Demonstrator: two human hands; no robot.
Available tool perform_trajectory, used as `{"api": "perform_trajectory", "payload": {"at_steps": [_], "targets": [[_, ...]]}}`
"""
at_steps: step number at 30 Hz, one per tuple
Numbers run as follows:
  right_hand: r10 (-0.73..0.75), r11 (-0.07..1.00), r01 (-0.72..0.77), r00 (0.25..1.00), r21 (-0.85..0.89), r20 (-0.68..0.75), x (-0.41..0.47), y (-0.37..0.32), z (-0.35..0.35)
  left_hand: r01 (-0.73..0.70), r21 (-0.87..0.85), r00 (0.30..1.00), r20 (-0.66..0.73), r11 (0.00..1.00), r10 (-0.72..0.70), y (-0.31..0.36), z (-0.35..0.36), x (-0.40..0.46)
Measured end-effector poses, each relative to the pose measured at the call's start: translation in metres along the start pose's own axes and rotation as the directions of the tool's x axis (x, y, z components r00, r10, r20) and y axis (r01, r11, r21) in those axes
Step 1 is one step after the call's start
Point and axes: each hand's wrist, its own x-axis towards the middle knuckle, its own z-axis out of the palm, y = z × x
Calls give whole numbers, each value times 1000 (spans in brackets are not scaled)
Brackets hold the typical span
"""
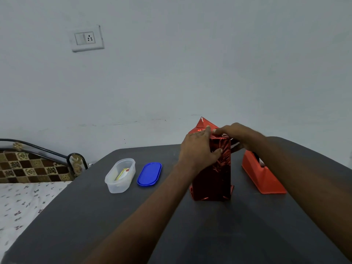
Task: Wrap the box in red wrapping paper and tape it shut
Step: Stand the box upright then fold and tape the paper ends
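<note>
The box (211, 168) stands upright mid-counter in red wrapping paper (202, 123). My left hand (198, 149) grips its top side, thumb on the front; my right hand (233, 133) presses the top fold flat, fingers relaxed. I should crease tight before taping. The tape dispenser (262, 176) crowds the right; the left side has room.

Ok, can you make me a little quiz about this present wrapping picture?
1. True or false: the box stands upright on the table.
2. What colour is the lid beside the clear tub?
3. Which hand grips the box's side: A left hand, B right hand?

Key: 1 true; 2 blue; 3 A.
</note>
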Motion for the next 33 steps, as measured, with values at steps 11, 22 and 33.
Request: {"api": "perform_trajectory", "payload": {"at_steps": [11, 22, 33], "targets": [[2, 1000, -2, 1000, 31, 3, 0, -1, 0, -34, 55, 999, 14, 998, 34, -2, 1, 1], [-37, 993, 29, 997, 114, 73, 6, 15, -10, -26, 58, 1000, 5, 998, 25, 0, 1, 1], [-79, 987, 84, 996, 135, -41, 3, 19, -4, -11, 66, 1000, 12, 998, 11, 4, -2, 1]]}}
